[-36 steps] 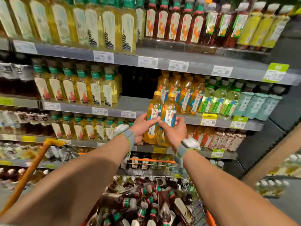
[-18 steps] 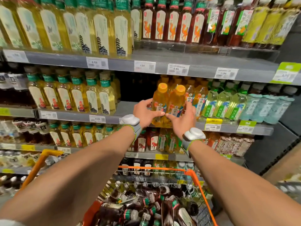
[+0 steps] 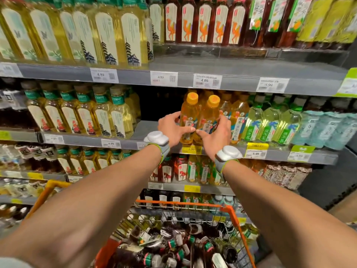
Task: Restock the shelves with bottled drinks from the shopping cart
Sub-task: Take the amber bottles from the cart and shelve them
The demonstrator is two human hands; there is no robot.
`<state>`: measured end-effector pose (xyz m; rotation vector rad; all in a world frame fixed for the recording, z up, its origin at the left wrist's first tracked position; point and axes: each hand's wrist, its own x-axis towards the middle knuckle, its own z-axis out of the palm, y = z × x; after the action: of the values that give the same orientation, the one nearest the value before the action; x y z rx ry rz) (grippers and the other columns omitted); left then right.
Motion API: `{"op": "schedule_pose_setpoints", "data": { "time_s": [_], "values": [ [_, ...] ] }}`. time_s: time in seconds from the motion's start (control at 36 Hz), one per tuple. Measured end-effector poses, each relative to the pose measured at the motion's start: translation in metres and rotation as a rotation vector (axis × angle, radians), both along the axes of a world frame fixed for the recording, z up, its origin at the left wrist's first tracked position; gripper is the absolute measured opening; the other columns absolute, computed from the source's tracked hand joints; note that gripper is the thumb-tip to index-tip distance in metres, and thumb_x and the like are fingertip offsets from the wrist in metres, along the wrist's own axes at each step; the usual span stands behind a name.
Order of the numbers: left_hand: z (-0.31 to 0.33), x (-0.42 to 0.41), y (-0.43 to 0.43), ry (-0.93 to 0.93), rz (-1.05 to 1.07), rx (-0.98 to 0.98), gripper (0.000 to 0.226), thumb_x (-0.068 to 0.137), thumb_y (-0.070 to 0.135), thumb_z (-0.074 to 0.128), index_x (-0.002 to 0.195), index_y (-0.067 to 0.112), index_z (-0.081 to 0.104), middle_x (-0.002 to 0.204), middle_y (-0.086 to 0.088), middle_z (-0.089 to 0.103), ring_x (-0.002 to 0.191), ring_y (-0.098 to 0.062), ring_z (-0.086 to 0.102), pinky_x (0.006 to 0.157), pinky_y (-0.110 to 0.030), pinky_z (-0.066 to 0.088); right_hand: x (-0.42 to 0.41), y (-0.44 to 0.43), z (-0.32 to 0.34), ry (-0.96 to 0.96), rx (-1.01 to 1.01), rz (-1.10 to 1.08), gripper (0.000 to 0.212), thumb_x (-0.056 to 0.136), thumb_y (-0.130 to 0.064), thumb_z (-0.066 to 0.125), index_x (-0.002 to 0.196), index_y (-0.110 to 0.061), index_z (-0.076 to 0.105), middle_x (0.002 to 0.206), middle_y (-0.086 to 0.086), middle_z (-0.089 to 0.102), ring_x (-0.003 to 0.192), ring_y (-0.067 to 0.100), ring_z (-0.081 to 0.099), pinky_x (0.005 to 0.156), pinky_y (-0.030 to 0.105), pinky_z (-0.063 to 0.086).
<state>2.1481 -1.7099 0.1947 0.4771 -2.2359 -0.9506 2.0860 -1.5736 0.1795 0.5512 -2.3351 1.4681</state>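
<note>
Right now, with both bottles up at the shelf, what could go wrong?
1. The left hand and right hand hold the orange-capped bottles pressed together near the front edge of the shelf. Letting go early could tip one into the shopping cart below.
2. The right hand sits close to the neighbouring bottles. Sliding the pair back could knock them.

Both arms outstretched, left hand (image 3: 172, 127) and right hand (image 3: 216, 134) side by side, fingers curled, thumbs nearly meeting
</note>
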Motion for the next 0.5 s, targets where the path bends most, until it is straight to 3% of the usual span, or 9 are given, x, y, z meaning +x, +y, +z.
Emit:
{"op": "schedule_pose_setpoints", "data": {
  "time_s": [0.06, 0.11, 0.25, 0.33, 0.5],
  "values": [
    [-0.003, -0.005, -0.002, 0.005, 0.006, -0.010, 0.040, 0.068, 0.042, 0.089, 0.104, 0.030, 0.075, 0.084, 0.013, 0.070, 0.082, -0.008, 0.065, 0.073, -0.018, 0.048, -0.004, -0.001, -0.001, 0.004, -0.012, 0.005, 0.076, 0.074, -0.022, 0.088, 0.136, -0.007, 0.047, 0.135, 0.011, 0.048, 0.119, 0.026, 0.053, 0.095, 0.026, 0.039],
    [-0.005, -0.008, -0.003, 0.012, 0.011, -0.015, 0.041, 0.068, 0.042, 0.089, 0.105, 0.030, 0.075, 0.085, 0.013, 0.070, 0.084, -0.009, 0.066, 0.074, -0.022, 0.047, -0.008, -0.002, -0.003, 0.013, -0.006, 0.001, 0.075, 0.073, -0.023, 0.089, 0.135, -0.008, 0.048, 0.134, 0.011, 0.049, 0.118, 0.027, 0.054, 0.094, 0.026, 0.040],
    [-0.012, -0.016, -0.002, 0.027, -0.024, -0.010, 0.041, 0.070, 0.036, 0.089, 0.108, 0.028, 0.074, 0.087, 0.014, 0.069, 0.085, -0.009, 0.065, 0.074, -0.017, 0.048, -0.018, -0.006, -0.011, 0.015, -0.016, -0.006, 0.076, 0.071, -0.020, 0.089, 0.134, -0.007, 0.048, 0.136, 0.013, 0.048, 0.119, 0.028, 0.053, 0.093, 0.024, 0.037],
    [-0.016, -0.020, 0.000, 0.054, -0.024, -0.001, 0.042, 0.071, 0.030, 0.089, 0.109, 0.023, 0.074, 0.087, 0.014, 0.067, 0.081, -0.005, 0.062, 0.066, 0.001, 0.037, -0.020, -0.006, -0.016, 0.016, -0.023, -0.013, 0.078, 0.072, -0.019, 0.089, 0.136, -0.007, 0.046, 0.137, 0.014, 0.046, 0.122, 0.030, 0.051, 0.097, 0.028, 0.038],
    [-0.029, -0.027, 0.001, 0.041, -0.026, 0.017, 0.041, 0.071, 0.029, 0.088, 0.109, 0.021, 0.075, 0.087, 0.012, 0.068, 0.081, -0.006, 0.063, 0.065, 0.003, 0.037, -0.025, -0.007, -0.029, -0.001, 0.015, 0.000, 0.079, 0.074, -0.018, 0.088, 0.140, -0.006, 0.045, 0.134, 0.014, 0.047, 0.123, 0.031, 0.051, 0.100, 0.031, 0.038]
  ]
}}
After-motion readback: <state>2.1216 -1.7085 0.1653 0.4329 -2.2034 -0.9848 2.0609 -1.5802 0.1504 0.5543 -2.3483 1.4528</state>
